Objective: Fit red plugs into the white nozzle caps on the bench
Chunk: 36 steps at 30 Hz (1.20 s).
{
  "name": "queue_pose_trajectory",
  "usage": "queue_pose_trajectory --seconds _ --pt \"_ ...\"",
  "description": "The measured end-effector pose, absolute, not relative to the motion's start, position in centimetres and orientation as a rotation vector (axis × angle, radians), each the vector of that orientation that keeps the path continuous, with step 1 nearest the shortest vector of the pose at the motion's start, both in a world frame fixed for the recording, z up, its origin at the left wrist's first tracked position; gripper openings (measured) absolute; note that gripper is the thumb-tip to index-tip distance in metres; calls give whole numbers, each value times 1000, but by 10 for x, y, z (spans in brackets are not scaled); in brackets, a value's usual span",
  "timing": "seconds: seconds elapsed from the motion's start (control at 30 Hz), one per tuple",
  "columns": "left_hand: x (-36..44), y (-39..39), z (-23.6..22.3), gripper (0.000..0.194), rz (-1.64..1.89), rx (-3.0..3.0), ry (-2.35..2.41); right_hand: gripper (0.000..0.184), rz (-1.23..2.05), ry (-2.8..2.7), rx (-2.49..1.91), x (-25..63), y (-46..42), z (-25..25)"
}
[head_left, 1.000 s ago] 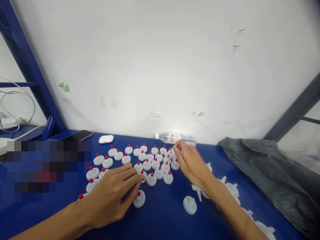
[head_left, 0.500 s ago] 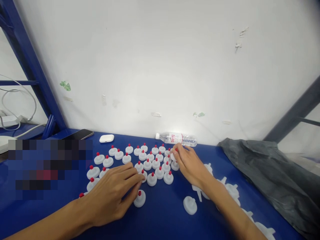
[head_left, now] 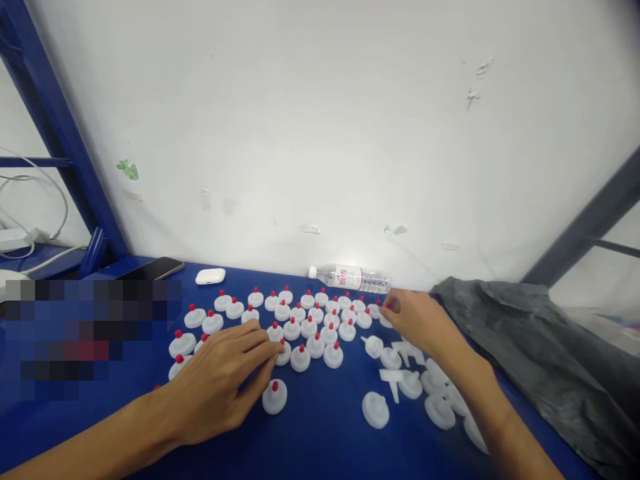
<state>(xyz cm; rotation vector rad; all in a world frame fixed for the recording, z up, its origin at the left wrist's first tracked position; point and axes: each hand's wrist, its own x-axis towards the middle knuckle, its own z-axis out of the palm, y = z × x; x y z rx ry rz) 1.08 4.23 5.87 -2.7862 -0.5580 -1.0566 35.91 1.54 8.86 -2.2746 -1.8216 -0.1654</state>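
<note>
Far left: white cables (head_left: 56, 259), beside a blue metal frame (head_left: 63, 127).

Toward the back of the blue desk (head_left: 330, 427): dark phone (head_left: 155, 268), screen up; small white rounded case (head_left: 211, 276), closed, contents hidden.

Left hand (head_left: 227, 383): palm down, grip half-curled, fingertips at one of the red-tipped white pieces (head_left: 300, 361); cannot tell whether pinched or merely touched.

Same red-tipped kind, many: upright on the desk, tips uppermost, spread from the left forearm across to the right hand (head_left: 420, 317), crowded at centre; one apart, nearer the front.

Behind these, near the wall (head_left: 300, 133): clear bottle (head_left: 374, 281), lying on its side, white cap leftward; white label (head_left: 349, 277) with red characters, too small to read surely; contents not discernible.

Right of centre: flat T-shaped white pieces (head_left: 391, 376) among plain white pieces (head_left: 375, 409), scattered.

Right hand: thumb and index finger curved together, a white piece just below; cannot tell whether gripped.

Far right: dark grey sheet (head_left: 500, 340), crumpled.
</note>
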Motion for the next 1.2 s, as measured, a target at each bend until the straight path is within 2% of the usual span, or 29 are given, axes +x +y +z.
queue_pose_trajectory --seconds 0.1,0.23,0.4,0.5,0.73,0.97,1.07,1.2 --pt "8 45 61 24 -1119 -2825 -620 12 -109 -1889 -2316 358 17 84" --pt "0 50 71 27 -1201 -2764 -883 21 -161 -1868 -2344 358 18 88" --pt "-11 56 87 42 -1114 -2795 -1127 30 -344 -1684 -2426 362 16 94" --pt "-14 60 90 45 -1031 -2821 -1188 32 -368 -1631 -2429 362 15 93" --pt "-14 79 79 19 -504 -2689 -1057 32 -140 -1707 -2303 356 10 108" --pt "-26 84 68 16 -283 -2777 -905 33 344 -2059 -2042 341 -2 125" --pt "-28 82 65 9 -255 -2767 -906 33 364 -2118 -2084 338 -2 117" --pt "-27 84 61 5 -228 -2760 -884 20 316 -2176 -2100 335 1 105"
